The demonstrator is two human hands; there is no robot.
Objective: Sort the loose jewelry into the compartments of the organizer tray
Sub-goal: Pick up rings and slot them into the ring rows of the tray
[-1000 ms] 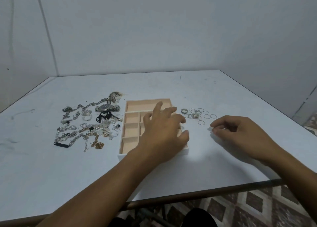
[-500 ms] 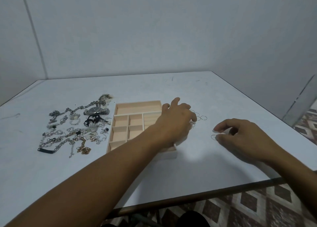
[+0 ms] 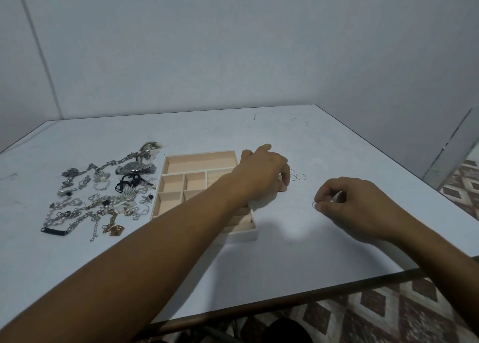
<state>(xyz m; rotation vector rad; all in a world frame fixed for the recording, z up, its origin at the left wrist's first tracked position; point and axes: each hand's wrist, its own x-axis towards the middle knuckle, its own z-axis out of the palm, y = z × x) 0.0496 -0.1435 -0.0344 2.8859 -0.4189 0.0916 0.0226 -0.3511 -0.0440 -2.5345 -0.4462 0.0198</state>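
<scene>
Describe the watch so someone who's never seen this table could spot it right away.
Find the peach tray on the white table; the jewelry pile lies to its left. The watch sits near the pile's far end, close to the tray's far left corner. It alone has a round dial; its neighbours are chains and beads.

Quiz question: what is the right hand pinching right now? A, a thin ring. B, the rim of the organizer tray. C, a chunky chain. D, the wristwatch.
A: the right hand pinches a thin ring at its fingertips, to the right of the organizer tray, while the wristwatch and the chains lie to the left of it.
</scene>
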